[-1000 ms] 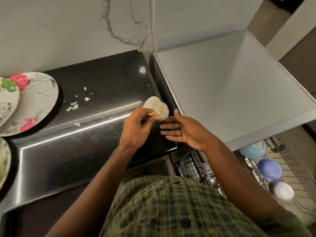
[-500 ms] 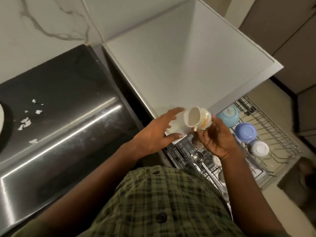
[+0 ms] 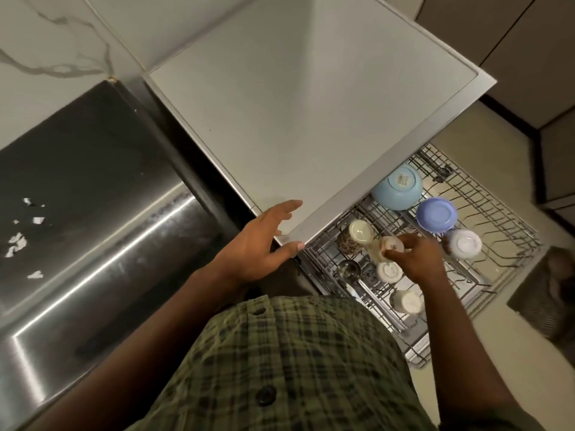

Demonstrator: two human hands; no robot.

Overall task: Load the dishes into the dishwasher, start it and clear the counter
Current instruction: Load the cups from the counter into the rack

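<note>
My right hand [image 3: 415, 259] grips a small cream cup [image 3: 384, 247], upside down, low over the pulled-out dishwasher rack [image 3: 485, 213]. In the rack sit a patterned cup [image 3: 354, 236], a light blue bowl [image 3: 398, 188], a purple bowl [image 3: 435, 214], a white cup [image 3: 463, 244], two more white cups [image 3: 387, 270] and a steel ladle [image 3: 348, 269]. My left hand [image 3: 264, 241] rests with straight fingers on the front corner of the grey dishwasher top [image 3: 295, 104], thumb on its edge.
The black and steel counter [image 3: 93, 213] lies to the left with several white scraps [image 3: 18, 244] on it. A marble wall stands behind. Beige floor and a dark mat [image 3: 547, 300] lie to the right of the rack.
The cup passed from my left hand to my right and went down to the rack, turned upside down. My left hand moved onto the dishwasher top. The view swung right, off the plates.
</note>
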